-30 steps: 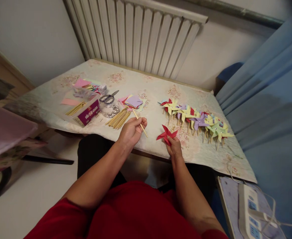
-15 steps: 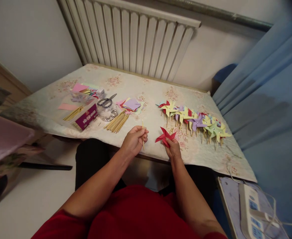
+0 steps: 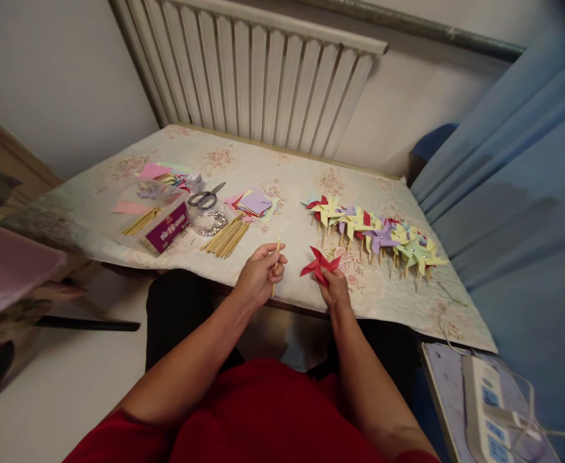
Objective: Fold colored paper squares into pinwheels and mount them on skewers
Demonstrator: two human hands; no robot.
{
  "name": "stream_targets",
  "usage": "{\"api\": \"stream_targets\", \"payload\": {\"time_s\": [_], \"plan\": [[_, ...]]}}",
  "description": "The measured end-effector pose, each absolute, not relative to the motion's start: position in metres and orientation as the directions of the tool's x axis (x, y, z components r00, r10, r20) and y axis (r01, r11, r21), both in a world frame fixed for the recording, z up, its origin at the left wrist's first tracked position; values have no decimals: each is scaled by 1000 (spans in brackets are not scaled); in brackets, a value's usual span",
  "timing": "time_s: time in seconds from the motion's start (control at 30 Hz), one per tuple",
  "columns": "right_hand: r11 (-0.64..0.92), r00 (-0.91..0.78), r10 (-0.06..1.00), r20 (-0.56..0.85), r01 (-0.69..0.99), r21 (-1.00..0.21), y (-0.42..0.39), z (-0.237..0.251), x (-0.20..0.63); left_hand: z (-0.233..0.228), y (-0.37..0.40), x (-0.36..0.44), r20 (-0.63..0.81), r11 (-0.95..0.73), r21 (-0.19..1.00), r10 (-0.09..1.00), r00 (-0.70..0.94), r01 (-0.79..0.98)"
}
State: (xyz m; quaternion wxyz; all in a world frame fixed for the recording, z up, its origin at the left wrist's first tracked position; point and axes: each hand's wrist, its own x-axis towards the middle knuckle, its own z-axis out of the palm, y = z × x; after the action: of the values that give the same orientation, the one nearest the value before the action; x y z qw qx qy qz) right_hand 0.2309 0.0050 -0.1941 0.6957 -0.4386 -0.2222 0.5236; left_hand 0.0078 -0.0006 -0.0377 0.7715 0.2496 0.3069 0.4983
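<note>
Head view: both hands at the table edge.
Left hand (image 3: 259, 275): pinched on a wooden stick (image 3: 276, 259), now turned upright from slanting.
Right hand (image 3: 335, 289): clamped on a red pinwheel (image 3: 319, 263), at 3 o'clock of the stick.

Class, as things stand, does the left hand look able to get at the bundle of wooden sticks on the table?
Probably yes: the bundle of sticks lies just beyond the left hand with nothing between, though that hand already grips one stick.
</note>
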Motion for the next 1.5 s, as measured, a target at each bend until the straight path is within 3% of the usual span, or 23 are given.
{"api": "stream_targets", "payload": {"time_s": [1.5], "plan": [[47,361,915,-177,-533,-845,5,-196,232,-39,-2,6,-223,363,729,928,300,-581]]}}
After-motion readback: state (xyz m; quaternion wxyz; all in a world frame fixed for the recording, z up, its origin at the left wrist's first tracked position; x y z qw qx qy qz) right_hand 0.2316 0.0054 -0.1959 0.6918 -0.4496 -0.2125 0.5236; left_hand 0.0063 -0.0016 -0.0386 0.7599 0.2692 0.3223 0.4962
